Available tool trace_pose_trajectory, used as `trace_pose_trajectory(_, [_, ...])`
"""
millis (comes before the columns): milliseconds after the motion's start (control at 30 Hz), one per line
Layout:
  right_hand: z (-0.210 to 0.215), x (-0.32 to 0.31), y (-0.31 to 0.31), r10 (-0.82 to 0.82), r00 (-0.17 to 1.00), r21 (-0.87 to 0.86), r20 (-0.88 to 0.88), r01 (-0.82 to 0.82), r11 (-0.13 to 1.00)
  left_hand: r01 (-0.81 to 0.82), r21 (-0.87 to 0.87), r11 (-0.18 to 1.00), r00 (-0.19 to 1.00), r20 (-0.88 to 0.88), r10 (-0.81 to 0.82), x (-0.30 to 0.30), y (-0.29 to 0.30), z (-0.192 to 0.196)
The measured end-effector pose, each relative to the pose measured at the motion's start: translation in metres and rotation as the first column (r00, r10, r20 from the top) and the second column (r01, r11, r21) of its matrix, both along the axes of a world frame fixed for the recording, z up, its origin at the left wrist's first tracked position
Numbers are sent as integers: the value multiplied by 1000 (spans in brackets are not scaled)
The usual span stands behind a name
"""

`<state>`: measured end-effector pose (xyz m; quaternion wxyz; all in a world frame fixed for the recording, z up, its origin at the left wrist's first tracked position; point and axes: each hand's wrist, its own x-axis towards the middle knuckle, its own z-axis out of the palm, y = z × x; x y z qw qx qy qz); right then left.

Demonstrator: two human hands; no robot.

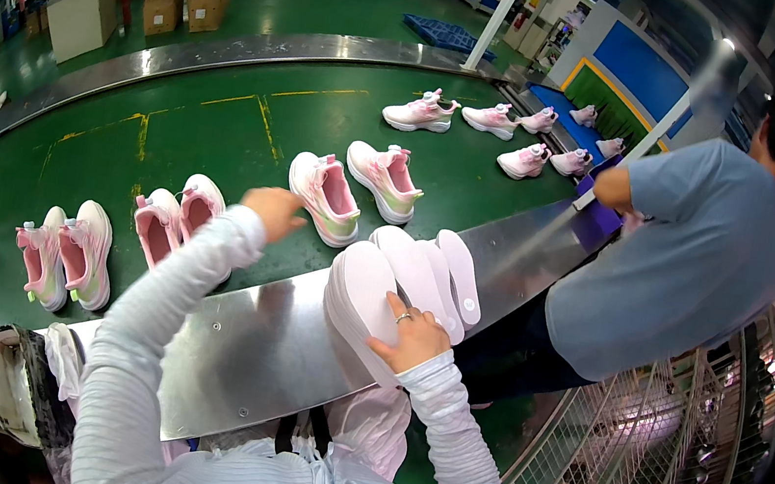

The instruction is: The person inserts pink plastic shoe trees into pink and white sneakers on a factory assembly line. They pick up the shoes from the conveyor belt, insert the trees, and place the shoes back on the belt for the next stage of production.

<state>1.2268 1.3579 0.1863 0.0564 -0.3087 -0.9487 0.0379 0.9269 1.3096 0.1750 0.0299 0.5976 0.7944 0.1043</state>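
My left hand (275,213) is stretched over the green belt, its fingertips beside a pink-and-white sneaker (338,225). Nothing shows in that hand, and its fingers are loosely bent and a little apart. A second sneaker (384,180) stands just right of that one. Pale pinkish-white insoles (363,288) are piled in several overlapping stacks on the metal ledge. My right hand (416,337), with a ring on one finger, grips the near right edge of the left stack with thumb and fingers spread around it. Its lower fingers are partly hidden.
More sneakers (87,254) stand in pairs on the green belt (194,141) at left, others (418,111) at the far right. A co-worker in a blue-grey shirt (673,253) stands at right beside a wire rack (646,447). A dark-sided box (17,378) sits lower left.
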Motion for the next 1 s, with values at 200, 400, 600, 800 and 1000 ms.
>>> trace_pose_trajectory(200, [2,-9,-6,28,993,81,117,-38,996,-48,23,999,991,123,45,23,65,-69])
trace_pose_trajectory(400, [17,10,-13,77,997,150,-20,-74,986,25,23,999,996,89,-27,11,28,-71])
trace_pose_trajectory(600, [27,16,-14,307,894,321,-326,-201,926,12,104,994,898,437,-56,-3,-41,-53])
trace_pose_trajectory(800, [42,7,-17,369,875,387,-315,-237,891,-430,725,538,903,334,272,0,-16,-81])
trace_pose_trajectory(1000, [49,-9,-27,383,874,381,-299,-259,888,-602,543,585,784,543,302,-25,14,-107])
